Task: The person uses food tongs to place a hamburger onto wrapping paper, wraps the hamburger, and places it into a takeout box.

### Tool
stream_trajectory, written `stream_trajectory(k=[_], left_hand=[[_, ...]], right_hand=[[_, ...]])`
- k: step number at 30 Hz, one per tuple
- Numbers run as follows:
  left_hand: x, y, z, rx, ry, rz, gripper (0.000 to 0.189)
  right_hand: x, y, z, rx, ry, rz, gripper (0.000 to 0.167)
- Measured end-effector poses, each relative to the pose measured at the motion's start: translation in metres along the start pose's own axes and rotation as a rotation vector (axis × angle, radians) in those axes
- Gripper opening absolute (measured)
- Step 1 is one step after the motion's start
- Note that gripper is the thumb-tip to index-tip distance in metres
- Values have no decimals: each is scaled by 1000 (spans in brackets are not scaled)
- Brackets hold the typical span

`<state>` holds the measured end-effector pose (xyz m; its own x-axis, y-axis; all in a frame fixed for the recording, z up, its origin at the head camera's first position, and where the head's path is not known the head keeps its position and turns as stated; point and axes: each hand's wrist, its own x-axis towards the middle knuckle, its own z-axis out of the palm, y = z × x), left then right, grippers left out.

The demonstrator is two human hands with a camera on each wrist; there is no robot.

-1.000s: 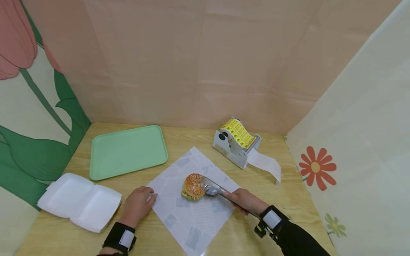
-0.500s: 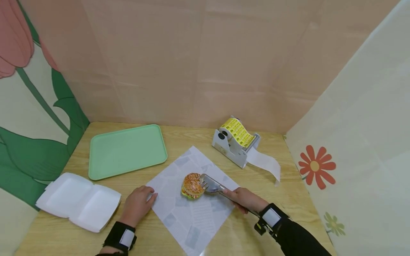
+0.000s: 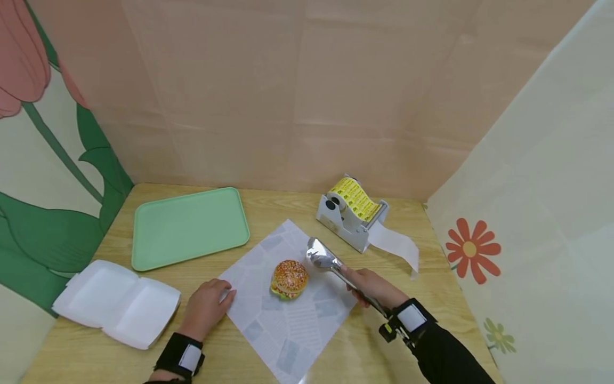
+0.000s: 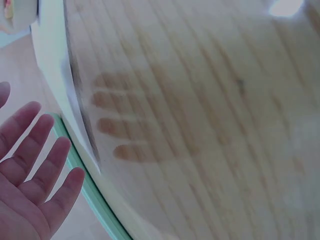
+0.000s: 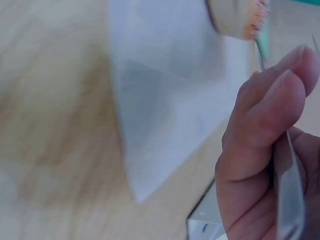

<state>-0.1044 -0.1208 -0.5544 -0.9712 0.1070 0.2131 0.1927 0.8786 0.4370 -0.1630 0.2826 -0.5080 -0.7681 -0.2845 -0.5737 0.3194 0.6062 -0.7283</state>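
A small sesame-bun burger (image 3: 289, 278) sits on a sheet of printed wrapping paper (image 3: 292, 336), which lies diamond-wise on the table. My right hand (image 3: 374, 288) grips metal serving tongs (image 3: 322, 256); their spoon-shaped end is raised to the right of the burger, apart from it. In the right wrist view the fingers (image 5: 265, 125) curl round the tongs' handle (image 5: 290, 190). At the paper's left corner rests my left hand (image 3: 206, 305), holding nothing. Its fingers (image 4: 47, 160) look relaxed and nearly straight in the left wrist view.
Behind the left hand lies a green tray (image 3: 192, 226). A white foam clamshell box (image 3: 117, 304) stands opened at the left. At the back right is a label dispenser (image 3: 352, 213) with a yellow roll and a white strip (image 3: 393, 244) hanging out. Walls of cloth border the wooden table (image 3: 369, 352).
The tongs have let go of the burger's right side and moved up and to the right with my right hand. The burger stays on the paper; my left hand has not moved.
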Motion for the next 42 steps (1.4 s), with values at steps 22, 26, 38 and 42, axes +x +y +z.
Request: stream_trajectory(k=[22, 26, 38, 42], left_hand=[[5, 13, -5, -50, -15, -36, 18], [3, 8, -2, -40, -2, -23, 17], [-3, -1, 3, -26, -25, -55, 15], [-3, -6, 2, 0, 13, -55, 15]], right_hand=[[29, -102, 46, 205, -32, -210, 73], [45, -124, 52, 146, 4, -261, 69], [120, -178, 62, -327, 264, -410, 55], [145, -177, 61, -554, 339, -480, 54]])
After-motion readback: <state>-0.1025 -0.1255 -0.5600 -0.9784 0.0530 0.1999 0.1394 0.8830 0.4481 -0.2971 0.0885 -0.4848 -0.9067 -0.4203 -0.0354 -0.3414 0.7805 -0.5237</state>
